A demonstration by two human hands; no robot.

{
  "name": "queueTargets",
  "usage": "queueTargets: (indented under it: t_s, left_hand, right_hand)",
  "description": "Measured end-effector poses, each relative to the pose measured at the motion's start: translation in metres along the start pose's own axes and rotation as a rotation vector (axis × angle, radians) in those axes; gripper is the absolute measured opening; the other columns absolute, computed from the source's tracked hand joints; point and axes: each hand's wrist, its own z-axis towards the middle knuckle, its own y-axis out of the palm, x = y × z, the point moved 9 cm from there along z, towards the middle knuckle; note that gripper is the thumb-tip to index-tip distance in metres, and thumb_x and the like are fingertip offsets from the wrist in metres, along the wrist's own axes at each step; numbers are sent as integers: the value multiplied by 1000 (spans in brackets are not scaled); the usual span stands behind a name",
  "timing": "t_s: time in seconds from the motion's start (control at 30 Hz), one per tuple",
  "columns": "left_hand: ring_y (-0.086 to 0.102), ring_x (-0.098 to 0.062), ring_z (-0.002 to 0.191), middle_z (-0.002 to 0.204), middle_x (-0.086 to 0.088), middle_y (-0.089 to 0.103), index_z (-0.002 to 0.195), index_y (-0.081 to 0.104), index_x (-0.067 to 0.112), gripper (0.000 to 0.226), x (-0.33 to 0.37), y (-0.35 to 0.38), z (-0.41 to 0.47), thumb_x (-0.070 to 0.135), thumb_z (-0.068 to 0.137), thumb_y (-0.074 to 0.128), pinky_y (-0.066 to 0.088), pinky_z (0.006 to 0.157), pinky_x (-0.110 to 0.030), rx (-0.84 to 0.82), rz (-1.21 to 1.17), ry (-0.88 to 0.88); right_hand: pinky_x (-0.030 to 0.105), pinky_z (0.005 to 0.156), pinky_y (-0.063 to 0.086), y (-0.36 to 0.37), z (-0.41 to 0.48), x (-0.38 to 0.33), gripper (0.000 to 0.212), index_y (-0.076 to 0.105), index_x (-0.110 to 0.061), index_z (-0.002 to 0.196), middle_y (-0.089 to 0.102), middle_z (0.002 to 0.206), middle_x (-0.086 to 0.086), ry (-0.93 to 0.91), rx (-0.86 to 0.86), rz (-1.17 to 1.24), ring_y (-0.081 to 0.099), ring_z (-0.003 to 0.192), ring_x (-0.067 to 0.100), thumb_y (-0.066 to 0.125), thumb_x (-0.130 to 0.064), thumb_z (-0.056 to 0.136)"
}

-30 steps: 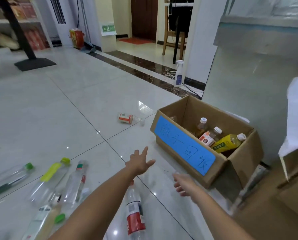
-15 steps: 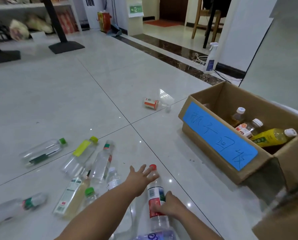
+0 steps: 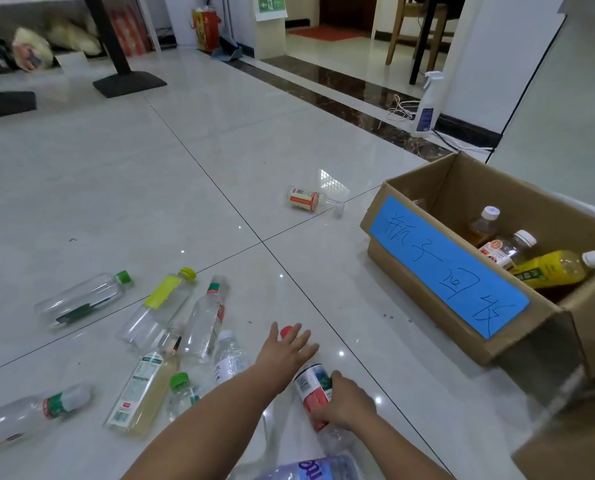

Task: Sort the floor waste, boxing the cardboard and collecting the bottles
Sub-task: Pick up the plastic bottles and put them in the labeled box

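While right hand (image 3: 344,401) grips bottle (image 3: 311,388) | left hand (image 3: 285,351) spread over cap (image 3: 285,330)

Tile floor (image 3: 219,161): scattered bottles (image 3: 157,306), cardboard box (image 3: 427,306).

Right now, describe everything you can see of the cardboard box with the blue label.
The cardboard box is plain brown corrugated board, open at the top and standing upright on the tiled floor at the right of the view. A long blue paper label with dark handwritten characters covers most of its front wall. Inside lie a yellow bottle and two amber bottles, all white-capped. Its near corner looks slightly creased.
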Motion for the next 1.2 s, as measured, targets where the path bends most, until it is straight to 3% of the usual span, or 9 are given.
queueTargets:
  t_s: [0.23,0.5,0.6,0.73,0.8,0.93,1.03,1.13,1.2]
  left_hand:
    - [44,-33,129,142,-13,41,145,27,11,74,-2,9,6,16,84,69,21,113,-53,-55,-72,-102]
    - [54,-30,115,131,-11,48,135,38,12,59,-22,9,-4,12,84,68,51,90,-42,-58,-268,-253]
    - [53,-30,116,131,-12,47,136,37,10,59,-31,7,-7,12,85,67,50,92,-41,-54,-250,-300]
    - [53,-30,118,132,-12,46,136,37,8,59,-41,-2,-13,13,85,67,49,92,-41,-47,-220,-353]
    - [53,-30,118,133,-12,46,136,37,8,59,-45,-7,-16,14,86,66,48,91,-40,-38,-209,-377]
    - [56,-28,114,129,-12,49,134,40,8,54,-51,-9,-21,16,86,64,50,92,-38,-32,-205,-404]
    - [57,-28,113,127,-12,50,133,41,8,53,-54,-7,-25,17,86,64,50,95,-38,-43,-215,-408]
    - [58,-28,113,126,-12,51,133,42,8,53,-55,-6,-26,17,86,65,50,95,-39,-51,-233,-414]
    - [57,-29,113,127,-12,50,133,42,8,53,-54,-7,-26,17,86,65,50,95,-40,-56,-232,-416]
  right_hand:
    - [34,95,40,-30,0,-12,58,44,-22,128,52,126,2,-153,190,-288,47,118,22,66,-41,78]
    - [30,117,21,-40,-12,-20,72,27,-22,148,29,152,0,-368,363,-240,28,141,19,60,-31,84]
    - [31,104,44,-58,-40,-32,50,56,-23,125,57,124,-4,-570,518,-234,57,116,17,52,-39,77]
    - [33,106,36,-28,-67,-34,71,47,-26,134,52,132,-3,-725,173,-317,49,123,18,50,-66,75]
    - [31,105,34,-10,-79,-37,72,40,-25,138,51,132,-1,-817,75,-509,50,121,17,57,-61,78]
    - [30,83,51,41,-85,-25,46,50,-24,125,66,102,1,-945,-29,-765,66,89,18,64,-35,82]
    - [14,61,50,52,-81,-16,29,61,-37,96,62,75,-16,-909,-51,-852,61,61,1,69,-48,70]
    - [33,85,52,40,-82,-22,34,58,-19,114,66,100,4,-896,-94,-838,64,89,22,63,-32,84]
    - [43,98,39,27,-78,-24,50,48,-11,129,57,119,14,-881,-49,-825,54,107,32,64,-30,86]
